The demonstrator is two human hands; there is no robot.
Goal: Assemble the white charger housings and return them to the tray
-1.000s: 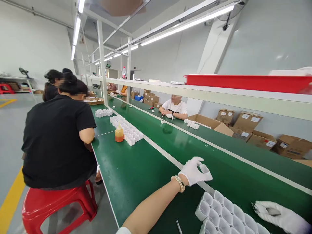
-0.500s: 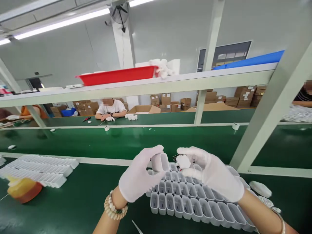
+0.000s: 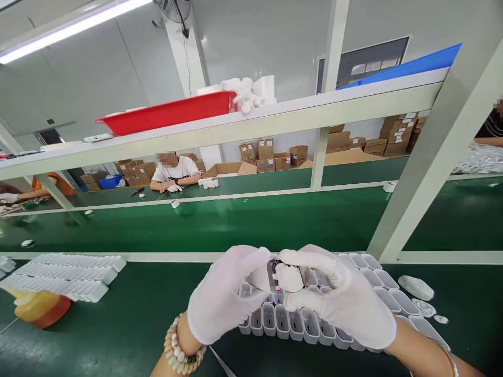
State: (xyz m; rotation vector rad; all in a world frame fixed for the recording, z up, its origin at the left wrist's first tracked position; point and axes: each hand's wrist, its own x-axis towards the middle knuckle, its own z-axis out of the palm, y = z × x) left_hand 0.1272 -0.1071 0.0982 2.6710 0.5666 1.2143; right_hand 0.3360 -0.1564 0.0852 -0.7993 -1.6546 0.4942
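Note:
My left hand (image 3: 228,293), in a white glove, grips a white plastic housing (image 3: 260,277) with its open end turned right. A white part with small dark pieces (image 3: 288,277) is pinched in my gloved right hand (image 3: 338,293). The two pieces meet at the mouth of the housing; how far one sits inside the other is hard to tell. Under and behind my hands stand rows of open white housings (image 3: 310,327) on the green table.
More white housings (image 3: 66,272) lie in rows at the left, beside a yellow and orange bottle (image 3: 41,308). White round items (image 3: 416,288) lie at the right. A shelf with a red tray (image 3: 168,112) crosses above. A person (image 3: 175,170) sits across the bench.
My hands have come together, bringing the white part with dark pieces from a gap away up to the housing's mouth. The view has shifted slightly.

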